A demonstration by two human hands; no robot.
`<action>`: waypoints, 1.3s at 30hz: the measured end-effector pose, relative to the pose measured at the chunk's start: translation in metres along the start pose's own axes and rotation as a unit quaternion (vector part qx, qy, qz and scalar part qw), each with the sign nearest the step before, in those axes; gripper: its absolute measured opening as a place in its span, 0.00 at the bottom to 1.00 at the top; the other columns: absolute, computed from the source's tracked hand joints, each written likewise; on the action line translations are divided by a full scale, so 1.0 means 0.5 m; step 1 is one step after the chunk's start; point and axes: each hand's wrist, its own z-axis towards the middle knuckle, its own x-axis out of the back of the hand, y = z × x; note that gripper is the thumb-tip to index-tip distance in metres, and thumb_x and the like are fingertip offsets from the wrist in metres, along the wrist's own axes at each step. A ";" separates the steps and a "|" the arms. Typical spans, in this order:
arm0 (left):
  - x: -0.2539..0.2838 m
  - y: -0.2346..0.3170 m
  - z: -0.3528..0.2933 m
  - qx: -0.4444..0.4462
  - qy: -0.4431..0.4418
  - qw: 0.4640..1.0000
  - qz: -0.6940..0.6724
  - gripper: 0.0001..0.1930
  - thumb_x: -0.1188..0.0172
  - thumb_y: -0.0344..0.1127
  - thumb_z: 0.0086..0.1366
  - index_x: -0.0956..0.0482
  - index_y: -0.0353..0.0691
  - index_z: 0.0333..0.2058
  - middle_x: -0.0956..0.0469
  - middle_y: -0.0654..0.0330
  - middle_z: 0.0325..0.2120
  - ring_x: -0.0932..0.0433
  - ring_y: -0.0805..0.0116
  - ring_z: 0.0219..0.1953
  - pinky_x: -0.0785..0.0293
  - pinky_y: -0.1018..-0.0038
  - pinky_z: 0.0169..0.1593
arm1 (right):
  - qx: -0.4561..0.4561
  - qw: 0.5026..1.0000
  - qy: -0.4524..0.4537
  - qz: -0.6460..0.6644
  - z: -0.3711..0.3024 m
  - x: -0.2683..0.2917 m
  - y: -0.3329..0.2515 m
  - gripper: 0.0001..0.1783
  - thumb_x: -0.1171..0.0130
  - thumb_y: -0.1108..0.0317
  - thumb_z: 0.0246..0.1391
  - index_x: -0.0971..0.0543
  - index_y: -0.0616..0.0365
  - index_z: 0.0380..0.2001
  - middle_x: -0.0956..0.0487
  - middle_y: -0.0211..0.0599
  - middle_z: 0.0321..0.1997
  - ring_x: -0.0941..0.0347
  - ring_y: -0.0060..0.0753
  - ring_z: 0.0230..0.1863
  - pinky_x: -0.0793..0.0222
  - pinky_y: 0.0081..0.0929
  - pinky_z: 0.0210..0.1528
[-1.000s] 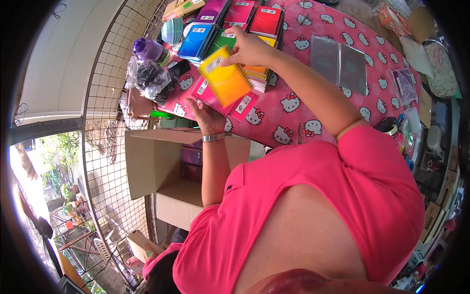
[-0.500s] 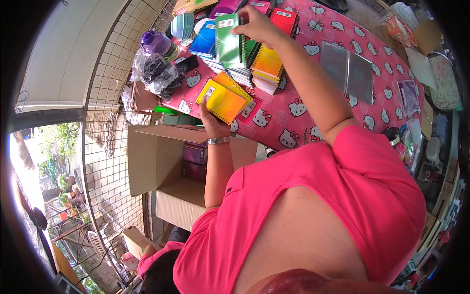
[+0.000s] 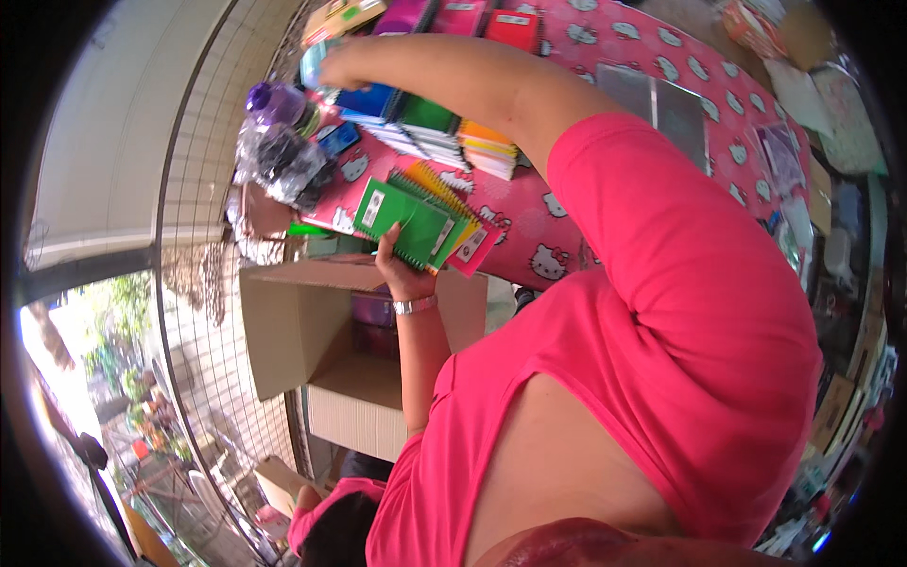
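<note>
My left hand (image 3: 406,273) is gripping fanned spiral notebooks (image 3: 399,217) just beyond the cardboard box (image 3: 354,420), thumb pressing the top cover, fingers hidden beneath. I am judging them light, flexible and slippery-faced, the ridged coil edge offering surer hold. My right hand (image 3: 346,69), blurred, is reaching farther beyond the box; its grip I cannot tell.

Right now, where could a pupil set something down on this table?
Pink tablecloth shows bare between the red notebook and clear folder, between that folder and the purple packet, and between the fanned notebooks in the left hand and pink sleeve. The far left is crowded: purple bottle, plastic bag, blue notebooks, right hand.
</note>
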 end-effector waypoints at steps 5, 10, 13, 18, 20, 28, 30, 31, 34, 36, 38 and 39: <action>-0.012 -0.016 -0.056 0.004 0.019 0.999 0.035 0.23 0.49 0.45 0.62 0.32 0.37 0.51 0.26 0.54 0.45 0.25 0.57 0.46 0.27 0.60 0.49 | 0.087 0.867 0.290 0.395 -0.220 0.038 -0.091 0.21 0.36 0.51 0.43 0.26 0.58 0.30 0.22 0.43 0.28 0.24 0.45 0.32 0.30 0.37 0.34; -0.075 -0.123 -0.035 0.061 -0.039 0.995 0.073 0.37 0.53 0.64 0.60 0.41 0.41 0.59 0.32 0.54 0.53 0.28 0.57 0.50 0.29 0.60 0.51 | -0.139 0.871 0.273 0.385 -0.579 -0.181 -0.191 0.28 0.36 0.49 0.46 0.30 0.62 0.38 0.28 0.45 0.43 0.30 0.33 0.46 0.33 0.32 0.44; -0.110 -0.204 -0.022 0.187 -0.083 0.970 0.132 0.33 0.48 0.58 0.60 0.39 0.41 0.56 0.30 0.53 0.49 0.27 0.58 0.48 0.29 0.62 0.51 | -0.304 0.613 0.193 0.703 -0.695 -0.303 -0.227 0.53 0.33 0.49 0.41 0.52 0.66 0.59 0.30 0.50 0.52 0.33 0.41 0.54 0.37 0.36 0.55; -0.100 -0.375 0.049 0.115 -0.217 0.917 0.315 0.35 0.34 0.25 0.50 0.43 0.42 0.55 0.29 0.57 0.48 0.29 0.65 0.50 0.31 0.67 0.53 | -0.265 0.643 0.235 0.679 -0.856 -0.419 -0.186 0.64 0.30 0.62 0.41 0.71 0.54 0.65 0.33 0.49 0.55 0.33 0.42 0.55 0.37 0.35 0.55; -0.080 -0.424 0.077 0.065 -0.336 0.838 0.424 0.42 0.31 0.23 0.45 0.47 0.42 0.56 0.31 0.58 0.50 0.33 0.68 0.54 0.33 0.67 0.56 | -0.250 0.670 0.318 0.622 -0.895 -0.485 -0.196 0.64 0.29 0.67 0.40 0.69 0.48 0.66 0.33 0.50 0.55 0.32 0.43 0.54 0.36 0.36 0.55; 0.058 -0.536 0.125 0.043 -0.346 0.754 0.556 0.41 0.32 0.27 0.46 0.51 0.36 0.54 0.30 0.55 0.47 0.28 0.64 0.48 0.32 0.72 0.52 | -0.278 0.672 0.318 0.608 -0.921 -0.672 -0.242 0.51 0.31 0.74 0.36 0.50 0.50 0.61 0.32 0.41 0.50 0.33 0.36 0.53 0.36 0.34 0.54; 0.059 -0.557 0.111 0.028 -0.354 0.733 0.581 0.42 0.34 0.24 0.46 0.53 0.38 0.55 0.29 0.55 0.46 0.27 0.63 0.46 0.29 0.70 0.49 | -0.309 0.679 0.336 0.575 -0.923 -0.620 -0.227 0.44 0.32 0.74 0.37 0.44 0.53 0.57 0.31 0.38 0.47 0.33 0.34 0.52 0.35 0.32 0.53; 0.048 -0.555 0.103 0.018 -0.373 0.725 0.578 0.43 0.34 0.24 0.46 0.54 0.38 0.56 0.29 0.56 0.45 0.26 0.63 0.45 0.28 0.68 0.48 | -0.299 0.653 0.344 0.605 -0.926 -0.647 -0.228 0.42 0.32 0.74 0.37 0.43 0.53 0.55 0.31 0.37 0.46 0.33 0.33 0.52 0.36 0.31 0.53; 0.055 -0.558 0.115 -0.026 -0.409 0.668 0.621 0.39 0.33 0.26 0.44 0.44 0.41 0.54 0.28 0.56 0.44 0.28 0.62 0.47 0.29 0.65 0.49 | -0.228 0.547 0.394 0.703 -0.914 -0.693 -0.236 0.39 0.33 0.71 0.33 0.40 0.56 0.52 0.33 0.44 0.48 0.32 0.45 0.51 0.35 0.36 0.52; 0.055 -0.562 0.123 -0.126 -0.469 0.538 0.689 0.35 0.31 0.28 0.42 0.36 0.43 0.51 0.28 0.55 0.43 0.30 0.60 0.47 0.31 0.64 0.50 | -0.257 0.598 0.401 0.645 -0.899 -0.713 -0.251 0.40 0.33 0.72 0.33 0.40 0.56 0.52 0.33 0.45 0.48 0.33 0.48 0.52 0.34 0.37 0.52; 0.048 -0.574 0.118 -0.154 -0.453 0.467 0.744 0.20 0.35 0.33 0.47 0.22 0.45 0.42 0.23 0.60 0.42 0.27 0.59 0.47 0.34 0.66 0.53 | -0.264 0.618 0.392 0.628 -0.903 -0.738 -0.257 0.41 0.32 0.70 0.32 0.41 0.56 0.52 0.34 0.46 0.50 0.34 0.50 0.53 0.36 0.40 0.53; 0.050 -0.577 0.119 -0.161 -0.450 0.475 0.739 0.20 0.35 0.33 0.47 0.23 0.45 0.42 0.23 0.60 0.42 0.27 0.59 0.47 0.34 0.66 0.53 | -0.253 0.616 0.382 0.641 -0.910 -0.741 -0.249 0.43 0.31 0.69 0.31 0.41 0.56 0.53 0.35 0.46 0.52 0.35 0.50 0.55 0.38 0.42 0.55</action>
